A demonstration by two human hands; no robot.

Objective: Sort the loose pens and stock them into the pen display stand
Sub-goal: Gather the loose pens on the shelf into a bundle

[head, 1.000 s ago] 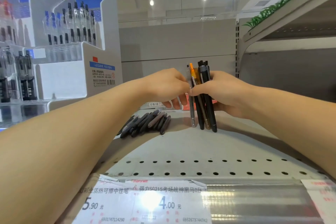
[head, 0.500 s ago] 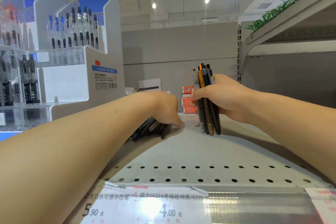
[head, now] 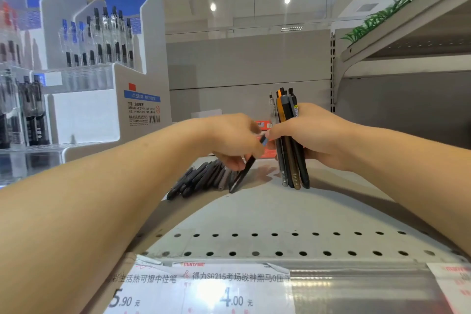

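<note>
My right hand [head: 316, 135] grips an upright bundle of pens [head: 288, 115], black, grey, orange and clear, their tips resting on the shelf. My left hand [head: 234, 140] pinches a single black pen [head: 244, 171], tilted, its lower end touching the shelf just right of the pile of loose dark pens [head: 201, 178] lying flat. The white and blue pen display stand [head: 109, 79] rises at the left with rows of upright pens in its tiers.
The grey perforated shelf [head: 254, 219] carries price labels [head: 198, 288] along its front rail. A small red box [head: 265, 125] sits behind my hands. Another shelf with green plastic foliage [head: 397, 5] overhangs at the upper right. More stands with pens [head: 17, 109] fill the far left.
My left hand dropped from the bundle to the loose pile, then lifted one black pen from it towards the bundle. My right hand kept the bundle upright.
</note>
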